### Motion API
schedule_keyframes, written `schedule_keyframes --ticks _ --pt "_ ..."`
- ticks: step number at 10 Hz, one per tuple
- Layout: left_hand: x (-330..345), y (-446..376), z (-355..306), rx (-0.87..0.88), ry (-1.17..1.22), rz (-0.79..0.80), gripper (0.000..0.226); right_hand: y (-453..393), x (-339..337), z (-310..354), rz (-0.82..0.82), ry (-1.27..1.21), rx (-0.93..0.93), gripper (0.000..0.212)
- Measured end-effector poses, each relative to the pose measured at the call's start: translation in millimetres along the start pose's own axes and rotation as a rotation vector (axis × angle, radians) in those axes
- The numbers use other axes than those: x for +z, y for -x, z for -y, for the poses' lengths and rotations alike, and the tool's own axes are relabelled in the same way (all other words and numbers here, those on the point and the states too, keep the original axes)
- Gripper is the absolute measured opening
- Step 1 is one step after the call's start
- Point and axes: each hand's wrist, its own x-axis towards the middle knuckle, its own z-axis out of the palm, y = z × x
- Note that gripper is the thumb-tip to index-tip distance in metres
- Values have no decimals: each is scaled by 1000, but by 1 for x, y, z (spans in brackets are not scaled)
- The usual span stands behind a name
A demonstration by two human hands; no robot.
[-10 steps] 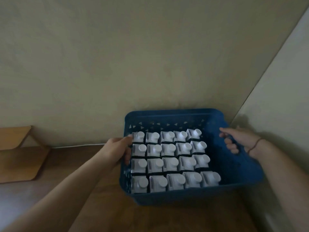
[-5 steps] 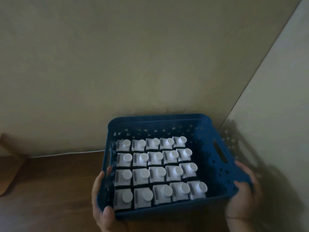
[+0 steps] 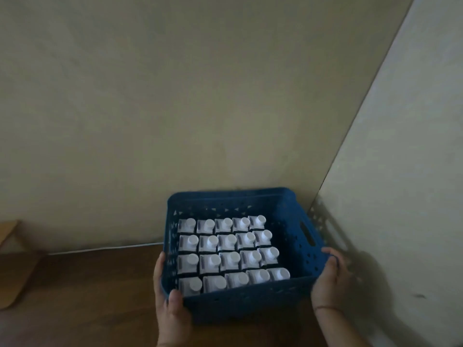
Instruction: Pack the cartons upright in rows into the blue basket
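The blue basket (image 3: 250, 305) stands on the brown wooden floor, close to the corner of two beige walls. Inside it, several white cartons (image 3: 231, 254) with round white caps stand upright in tight rows, filling all but a strip on the right. My left hand (image 3: 169, 305) grips the basket's near left corner, thumb over the rim. My right hand (image 3: 328, 284) holds the near right corner, fingers curled over the rim below the handle slot.
Beige walls meet in a corner just behind and right of the basket. A light wooden board (image 3: 10, 266) lies at the far left on the floor. A thin white cable (image 3: 105, 248) runs along the wall's foot.
Both hands slid from the basket's side rims down to its near corners. The basket shifted toward the corner and the view tilted, so it now sits lower in the frame.
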Motion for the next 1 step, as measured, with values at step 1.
schedule_keyframes --ticks 1 --pt "-15 6 -10 18 -175 151 70 6 -16 16 49 185 136 36"
